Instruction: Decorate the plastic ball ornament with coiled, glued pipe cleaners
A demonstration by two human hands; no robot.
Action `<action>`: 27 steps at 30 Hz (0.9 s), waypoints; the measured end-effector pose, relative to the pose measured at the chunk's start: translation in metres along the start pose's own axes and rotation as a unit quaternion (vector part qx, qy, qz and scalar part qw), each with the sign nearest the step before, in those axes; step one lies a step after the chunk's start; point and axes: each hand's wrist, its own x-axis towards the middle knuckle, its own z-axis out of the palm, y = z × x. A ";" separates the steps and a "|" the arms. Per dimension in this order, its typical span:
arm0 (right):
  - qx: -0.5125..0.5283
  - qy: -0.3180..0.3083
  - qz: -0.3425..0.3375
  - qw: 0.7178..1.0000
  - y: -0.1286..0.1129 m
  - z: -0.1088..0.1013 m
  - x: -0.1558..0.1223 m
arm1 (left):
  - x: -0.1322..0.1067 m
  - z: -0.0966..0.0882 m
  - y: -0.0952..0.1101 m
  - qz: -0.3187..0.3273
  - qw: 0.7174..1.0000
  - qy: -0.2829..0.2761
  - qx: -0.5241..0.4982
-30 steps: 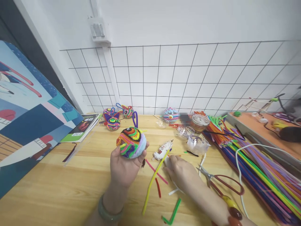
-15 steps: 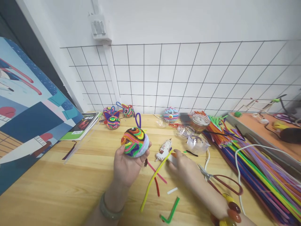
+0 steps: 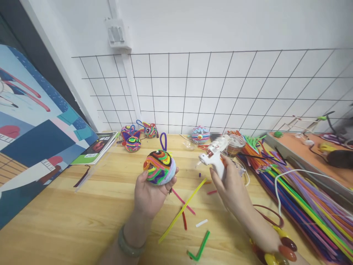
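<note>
My left hand (image 3: 151, 195) is closed around the underside of a ball ornament (image 3: 160, 168) covered in coloured pipe cleaners, with a purple loop on top. In my right hand (image 3: 231, 184) is a white hot glue gun (image 3: 216, 154), gripped by its handle and lifted above the table. Its nozzle end points left toward the ball, with a gap between them. Below and between my hands lie a yellow pipe cleaner (image 3: 182, 211), a pink one (image 3: 183, 201), a short red piece (image 3: 184, 220), a white piece (image 3: 201, 223) and a bent green piece (image 3: 202, 246).
Finished-looking pipe-cleaner ornaments (image 3: 131, 141) stand at the back left, and a striped ball (image 3: 200, 134) at the back centre. Bundles of pipe cleaners (image 3: 300, 206) fill the right side beside a white cord (image 3: 278, 191). Scissors (image 3: 271, 213) lie partly under my right arm. A magazine (image 3: 95, 149) lies left.
My right hand has picked the glue gun up off the table and raised it. The yellow pipe cleaner has shifted slightly. My left hand still holds the ball, almost unmoved.
</note>
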 end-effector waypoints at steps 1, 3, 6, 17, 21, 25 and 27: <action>0.052 0.019 0.002 0.998 0.001 -0.003 0.001 | 0.000 0.000 0.000 -0.001 1.000 0.002 0.001; 0.186 0.010 0.029 0.982 0.002 -0.007 0.002 | 0.001 0.000 -0.002 -0.005 1.000 0.005 0.000; 0.371 -0.040 0.065 0.925 -0.003 -0.011 0.000 | 0.001 -0.001 -0.005 -0.006 1.000 0.010 0.006; 0.481 -0.238 0.042 0.843 -0.026 -0.017 -0.027 | 0.007 -0.008 -0.015 0.000 1.000 0.024 0.020; 0.505 -0.242 0.033 0.828 -0.031 -0.018 -0.034 | 0.007 -0.011 -0.022 0.012 0.998 0.016 0.057; 0.512 -0.220 0.062 0.828 -0.043 -0.021 -0.036 | 0.004 -0.013 -0.032 0.017 0.994 -0.012 0.111; 0.498 -0.213 0.078 0.837 -0.048 -0.022 -0.036 | 0.002 -0.013 -0.035 0.013 0.991 -0.033 0.126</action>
